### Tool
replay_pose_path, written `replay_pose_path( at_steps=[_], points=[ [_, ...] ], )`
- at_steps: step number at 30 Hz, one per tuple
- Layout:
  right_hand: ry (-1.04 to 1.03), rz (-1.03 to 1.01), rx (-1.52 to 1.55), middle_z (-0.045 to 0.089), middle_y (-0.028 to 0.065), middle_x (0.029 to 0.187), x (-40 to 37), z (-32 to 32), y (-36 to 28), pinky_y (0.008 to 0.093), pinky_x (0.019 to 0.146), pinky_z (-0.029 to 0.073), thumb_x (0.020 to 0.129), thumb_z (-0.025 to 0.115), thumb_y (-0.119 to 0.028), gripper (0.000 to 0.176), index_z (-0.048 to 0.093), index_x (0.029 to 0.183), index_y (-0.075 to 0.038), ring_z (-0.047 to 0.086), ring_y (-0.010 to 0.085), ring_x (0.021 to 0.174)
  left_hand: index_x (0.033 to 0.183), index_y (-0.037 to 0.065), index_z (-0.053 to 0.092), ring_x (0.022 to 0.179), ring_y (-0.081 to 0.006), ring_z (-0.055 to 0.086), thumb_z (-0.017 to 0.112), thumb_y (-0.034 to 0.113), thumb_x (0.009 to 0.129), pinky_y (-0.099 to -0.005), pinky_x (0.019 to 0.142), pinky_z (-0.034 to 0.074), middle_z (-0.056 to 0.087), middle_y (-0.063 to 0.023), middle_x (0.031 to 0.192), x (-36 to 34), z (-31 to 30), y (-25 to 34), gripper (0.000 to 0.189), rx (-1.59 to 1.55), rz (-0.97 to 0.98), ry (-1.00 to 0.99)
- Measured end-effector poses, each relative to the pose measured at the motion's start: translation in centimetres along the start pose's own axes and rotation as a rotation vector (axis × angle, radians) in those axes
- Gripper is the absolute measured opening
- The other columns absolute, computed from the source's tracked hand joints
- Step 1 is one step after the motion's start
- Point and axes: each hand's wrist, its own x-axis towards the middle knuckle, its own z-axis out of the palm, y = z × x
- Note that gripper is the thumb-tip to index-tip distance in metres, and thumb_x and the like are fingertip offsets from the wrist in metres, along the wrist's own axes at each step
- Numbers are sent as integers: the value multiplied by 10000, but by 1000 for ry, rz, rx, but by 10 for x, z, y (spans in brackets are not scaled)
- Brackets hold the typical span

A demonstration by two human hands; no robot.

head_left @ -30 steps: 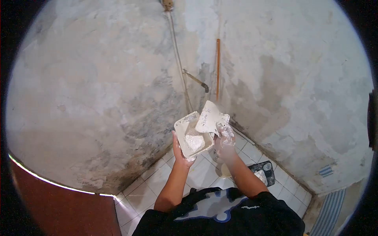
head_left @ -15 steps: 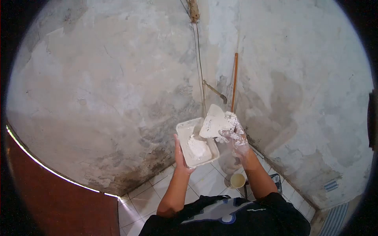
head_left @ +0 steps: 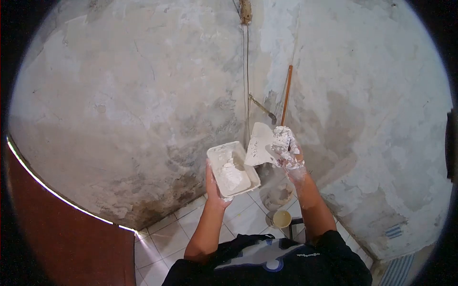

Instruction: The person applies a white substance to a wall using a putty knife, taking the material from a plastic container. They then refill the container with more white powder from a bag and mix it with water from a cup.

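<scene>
My left hand [head_left: 214, 186] grips a white rectangular tub [head_left: 219, 153] by its left side and underside. White plaster [head_left: 233, 175] is heaped inside it, and the tub tilts slightly. Just right of the rim, a wide putty spreader [head_left: 259, 144] coated in plaster is held up in my right hand [head_left: 295, 159], whose fingers are closed around its thick, caked end. Plaster is smeared over that hand and wrist.
Stained, patchy walls [head_left: 143, 95] meet in a corner ahead. A tap pipe [head_left: 261, 107] juts out there beside an orange-brown rod [head_left: 287, 95]. Below are white floor tiles [head_left: 167, 240] and a pale bucket [head_left: 281, 219]. A dark red-brown panel [head_left: 67, 214] stands at left.
My right hand and the spreader have drawn away from over the tub to its right side, and the hand has turned. The tub has shifted slightly left and up.
</scene>
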Motion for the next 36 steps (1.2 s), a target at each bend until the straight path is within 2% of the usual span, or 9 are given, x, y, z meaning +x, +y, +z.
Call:
replay_pose_path(
  at_steps=[5, 7, 10, 11, 13, 19, 23, 29, 36],
  points=[
    [-13, -22, -167, 570, 3, 967, 2, -5, -2, 230, 647, 476, 794, 681, -41, 408, 492, 1153, -85, 566, 81, 827, 1342, 119, 452, 1124, -285, 559, 412, 560, 926, -467, 961, 460, 548, -91, 1277, 8, 3, 1, 608, -37, -9, 21],
    [-59, -135, -323, 585, 29, 989, 2, -7, -6, 265, 787, 474, 798, 691, -61, 400, 504, 1152, -61, 568, 110, 909, 1341, 118, 452, 1136, -284, 551, 422, 561, 922, -457, 974, 450, 546, -91, 1278, 13, 4, 2, 611, -56, 1, -22],
    [-79, -45, -327, 595, 57, 1021, -1, -3, -19, 283, 896, 432, 798, 702, -81, 409, 509, 1155, -37, 556, 130, 982, 1345, 116, 446, 1148, -286, 542, 420, 567, 919, -448, 985, 439, 541, -92, 1286, 15, 20, -13, 621, -14, -61, -28],
    [-76, -42, -324, 595, 57, 1021, 3, -8, -16, 283, 896, 432, 798, 702, -81, 409, 509, 1155, -36, 556, 130, 982, 1345, 116, 446, 1148, -286, 542, 420, 567, 919, -448, 985, 439, 541, -92, 1286, 17, 24, -19, 621, -11, -63, -24],
    [-78, -264, -558, 599, 66, 1034, 9, -19, -4, 275, 882, 436, 793, 711, -88, 402, 515, 1138, -24, 553, 119, 976, 1355, 115, 436, 1158, -288, 535, 410, 573, 919, -446, 985, 436, 530, -91, 1303, 20, 29, -28, 633, 27, -61, -5],
    [-110, -172, -415, 600, 74, 1077, 4, -4, -18, 282, 892, 439, 792, 710, -84, 453, 505, 1191, -22, 549, 125, 999, 1356, 113, 435, 1178, -285, 517, 412, 570, 920, -437, 995, 424, 506, -93, 1332, 17, 12, -20, 632, -42, -15, -75],
    [-121, -130, -379, 599, 82, 1095, 5, -8, -16, 283, 905, 432, 790, 711, -77, 468, 500, 1204, -19, 547, 128, 1007, 1355, 111, 435, 1177, -287, 515, 411, 572, 919, -438, 996, 421, 501, -96, 1334, 16, 11, -29, 635, -28, -10, -10],
    [-142, -189, -530, 603, 92, 1108, 11, -17, -11, 296, 909, 434, 792, 708, -72, 477, 496, 1214, -4, 564, 152, 991, 1353, 116, 436, 1165, -288, 522, 427, 553, 923, -436, 987, 428, 510, -86, 1320, 35, 10, -26, 613, -33, 29, -11],
    [-115, -206, -624, 611, 153, 1139, 13, -28, -1, 320, 932, 430, 760, 751, -133, 615, 453, 1271, 37, 582, 207, 1028, 1364, 123, 423, 1168, -278, 521, 392, 574, 928, -431, 987, 431, 509, -77, 1320, 42, 9, -19, 628, -22, 82, 27]
  ],
)
